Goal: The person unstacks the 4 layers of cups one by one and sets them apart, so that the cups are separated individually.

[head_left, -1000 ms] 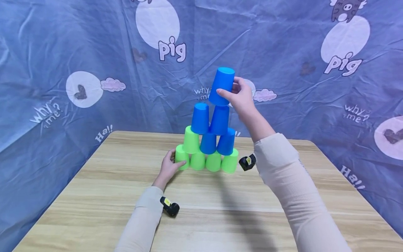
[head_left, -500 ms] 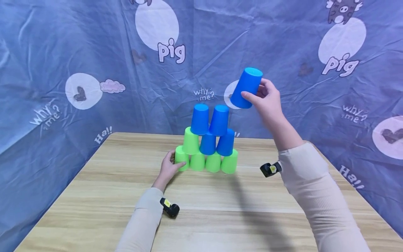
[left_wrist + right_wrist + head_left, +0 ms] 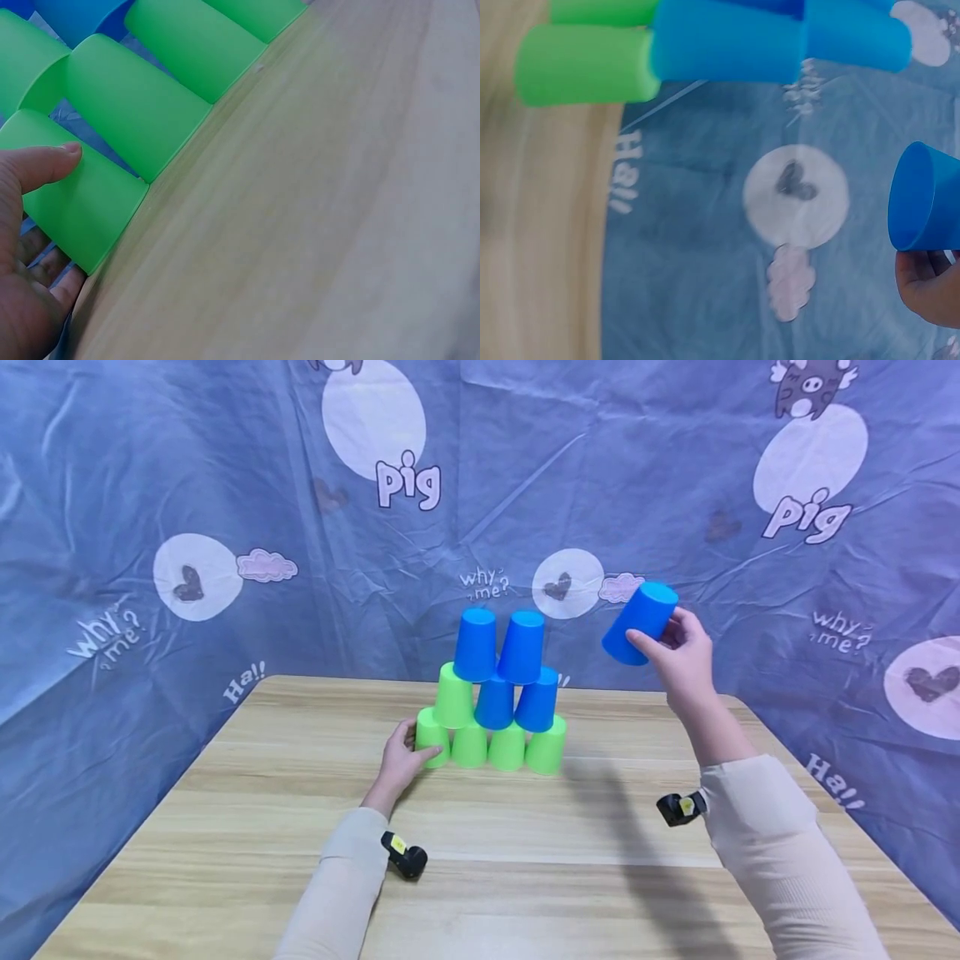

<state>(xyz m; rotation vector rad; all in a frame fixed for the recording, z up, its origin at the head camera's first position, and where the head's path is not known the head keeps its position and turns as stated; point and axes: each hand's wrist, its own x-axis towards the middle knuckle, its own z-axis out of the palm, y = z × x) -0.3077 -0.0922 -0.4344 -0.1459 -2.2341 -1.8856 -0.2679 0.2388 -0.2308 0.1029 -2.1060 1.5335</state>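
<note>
Aloft, your right hand point(image 3: 687, 657) pinched a tilted blue cup point(image 3: 647, 612) right of the cup pyramid point(image 3: 495, 704); your left hand point(image 3: 400, 763) gripped its bottom-left green cup point(image 3: 432, 735)! Seemingly a one-cup carry: the next move called for steady clearance.

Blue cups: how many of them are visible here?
5. One blue cup is in the right hand; two blue cups form the top row; two more are in the row below, right of a green cup. Any nested inside would be hidden.
</note>
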